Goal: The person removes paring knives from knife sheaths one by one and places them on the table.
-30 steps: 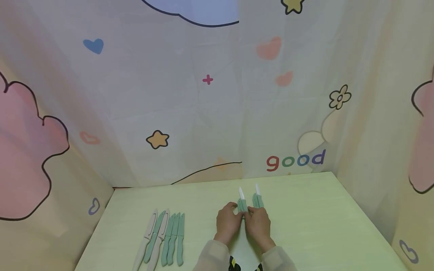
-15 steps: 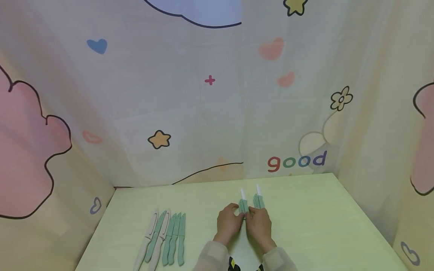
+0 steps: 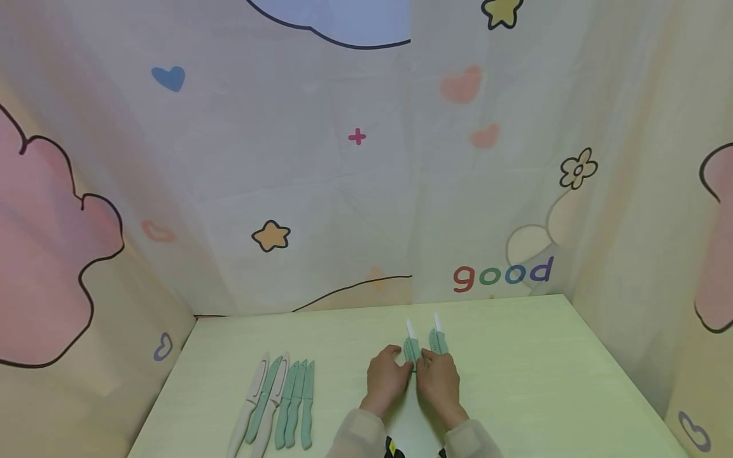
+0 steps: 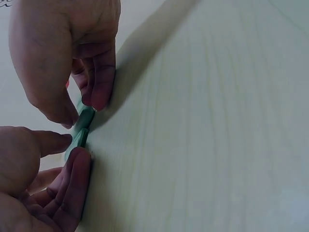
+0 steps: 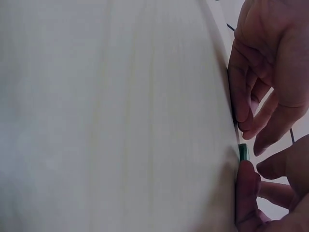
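A small teal tool (image 3: 411, 350), with a narrow white tip pointing away, lies between both hands; its kind does not show clearly. My left hand (image 3: 387, 380) pinches it from the left, thumb near its lower end. From the right side, my right hand (image 3: 438, 383) pinches at the same tool, thumb and index finger along its edge. A second, similar teal tool (image 3: 438, 341) lies just beyond the right hand, its lower part hidden by the fingers. In the left wrist view, teal material (image 4: 86, 118) shows between both hands' fingertips.
On the left of the pale table (image 3: 544, 381) lies a row of knives: two light grey ones, such as the leftmost grey knife (image 3: 243, 416), and several teal ones, such as the rightmost teal knife (image 3: 307, 401). A printed curtain (image 3: 321, 165) stands behind the table.
The head view has shifted slightly, so the scene sits a little further right. Both hands stay at the same teal tool with almost no movement.
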